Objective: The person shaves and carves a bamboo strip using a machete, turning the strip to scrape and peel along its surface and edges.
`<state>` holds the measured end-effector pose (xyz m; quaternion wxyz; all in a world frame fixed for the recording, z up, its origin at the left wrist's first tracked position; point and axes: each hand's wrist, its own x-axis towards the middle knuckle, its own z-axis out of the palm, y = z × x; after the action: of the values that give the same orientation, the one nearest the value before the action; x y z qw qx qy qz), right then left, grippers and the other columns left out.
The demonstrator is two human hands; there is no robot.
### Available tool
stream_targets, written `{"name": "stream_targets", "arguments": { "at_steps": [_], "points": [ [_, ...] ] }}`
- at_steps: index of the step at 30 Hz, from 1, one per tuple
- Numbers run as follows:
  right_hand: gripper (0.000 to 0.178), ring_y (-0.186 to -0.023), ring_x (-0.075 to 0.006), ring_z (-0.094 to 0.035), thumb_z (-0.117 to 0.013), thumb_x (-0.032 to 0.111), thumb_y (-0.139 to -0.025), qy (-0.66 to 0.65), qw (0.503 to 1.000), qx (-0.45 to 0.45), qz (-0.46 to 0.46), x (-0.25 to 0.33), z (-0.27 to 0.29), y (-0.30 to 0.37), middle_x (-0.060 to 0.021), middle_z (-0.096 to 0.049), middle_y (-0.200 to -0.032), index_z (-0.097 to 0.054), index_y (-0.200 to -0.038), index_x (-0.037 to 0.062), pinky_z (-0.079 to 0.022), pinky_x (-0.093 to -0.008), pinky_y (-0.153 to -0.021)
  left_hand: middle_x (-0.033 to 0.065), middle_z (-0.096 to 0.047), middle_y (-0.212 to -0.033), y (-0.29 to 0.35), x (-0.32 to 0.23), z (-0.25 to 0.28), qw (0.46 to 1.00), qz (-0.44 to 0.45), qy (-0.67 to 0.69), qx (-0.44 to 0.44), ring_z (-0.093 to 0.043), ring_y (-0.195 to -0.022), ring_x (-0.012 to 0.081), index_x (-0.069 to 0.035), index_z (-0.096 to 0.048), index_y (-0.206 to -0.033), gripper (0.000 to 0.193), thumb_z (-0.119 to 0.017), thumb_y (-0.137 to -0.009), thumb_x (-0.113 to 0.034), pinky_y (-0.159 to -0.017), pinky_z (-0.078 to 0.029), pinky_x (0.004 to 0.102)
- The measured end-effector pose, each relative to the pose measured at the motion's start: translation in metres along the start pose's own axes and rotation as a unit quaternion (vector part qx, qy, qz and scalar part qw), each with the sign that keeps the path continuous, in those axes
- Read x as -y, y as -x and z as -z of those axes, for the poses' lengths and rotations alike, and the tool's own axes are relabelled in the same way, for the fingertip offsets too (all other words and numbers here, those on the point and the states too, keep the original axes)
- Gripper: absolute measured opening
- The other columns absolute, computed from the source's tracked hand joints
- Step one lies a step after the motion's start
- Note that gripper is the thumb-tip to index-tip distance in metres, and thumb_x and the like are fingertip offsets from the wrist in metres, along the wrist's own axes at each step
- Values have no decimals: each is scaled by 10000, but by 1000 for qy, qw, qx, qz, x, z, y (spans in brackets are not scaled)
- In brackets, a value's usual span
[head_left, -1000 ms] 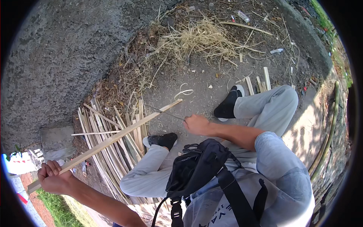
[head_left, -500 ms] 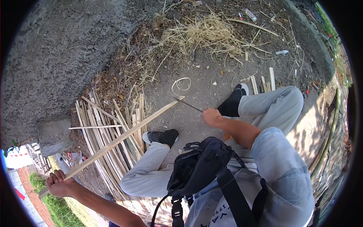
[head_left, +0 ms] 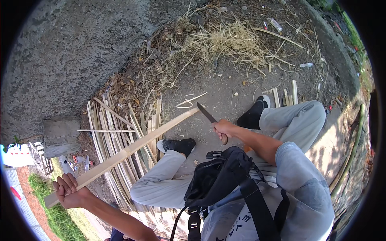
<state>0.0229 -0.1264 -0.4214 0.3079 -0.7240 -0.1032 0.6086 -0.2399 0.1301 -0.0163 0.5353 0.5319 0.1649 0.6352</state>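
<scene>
Two grips stand well apart: the left hand [head_left: 70,193] curls around a long pale strip [head_left: 124,154] close to its lower-left end, while the right hand [head_left: 226,129] closes on the handle of a knife [head_left: 207,113]. The strip slants over a bundle of thinner strips [head_left: 105,136], its far end ahead of the left shoe [head_left: 180,146]. The blade's tip is at that end; whether they touch, I cannot tell. Beyond, ground [head_left: 211,86] with room runs up to a shavings heap [head_left: 230,42]; the right shoe [head_left: 250,115] sits just beside the right hand, limiting that side.
</scene>
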Motion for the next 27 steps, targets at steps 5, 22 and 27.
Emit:
{"name": "stream_targets", "arguments": {
  "at_steps": [5, 22, 27],
  "points": [
    [240, -422, -128, -398, -427, 201, -936, -550, 831, 61, 64, 27, 49, -15, 14, -376, -523, -492, -777, 33, -410, -309, -414, 16, -274, -516, 9, -2, -19, 978, 27, 97, 182, -248, -415, 116, -92, -344, -732, 212, -512, -645, 3, -451, -281, 250],
    [374, -886, -385, -639, -590, 317, -793, 378, 879, -265, 117, 8, 51, 44, -245, -639, -930, -644, -892, -39, -519, -457, -777, 11, -353, -525, 50, -53, -37, 959, -80, 137, 236, -359, -367, 115, -49, -423, -859, 221, -516, -675, 31, -422, -333, 242],
    [381, -937, -353, -635, -594, 339, -821, 419, 868, -216, 153, 40, 47, 24, -207, -649, -973, -657, -955, -13, -522, -438, -784, 6, -382, -478, 47, -39, -44, 947, -98, 153, 267, -385, -310, 95, -41, -414, -868, 219, -495, -685, 45, -341, -381, 221]
  ]
}}
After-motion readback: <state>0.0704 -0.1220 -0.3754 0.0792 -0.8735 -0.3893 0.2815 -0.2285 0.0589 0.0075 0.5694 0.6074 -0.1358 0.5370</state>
